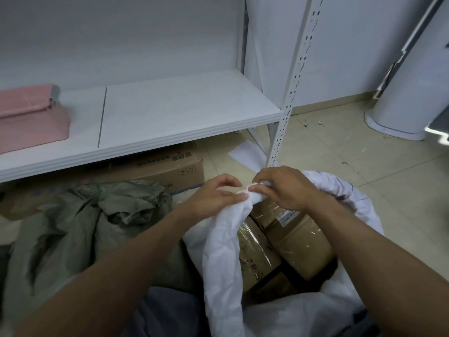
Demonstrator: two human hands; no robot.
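Note:
A large white sack [226,251] stands open on the floor in front of me, with taped brown parcels [298,239] inside it. My left hand [213,195] and my right hand [279,186] meet at the far rim of the sack. Both pinch the bunched white fabric there between thumb and fingers. The sack's rim hangs down in a fold from my hands toward the camera.
A crumpled grey-green sack [85,229] lies on the floor at the left. A white shelf [170,117] carries folded pink cloth [31,115] at its left end. A cardboard box [175,169] sits under the shelf. A white cylinder [410,93] stands at the far right.

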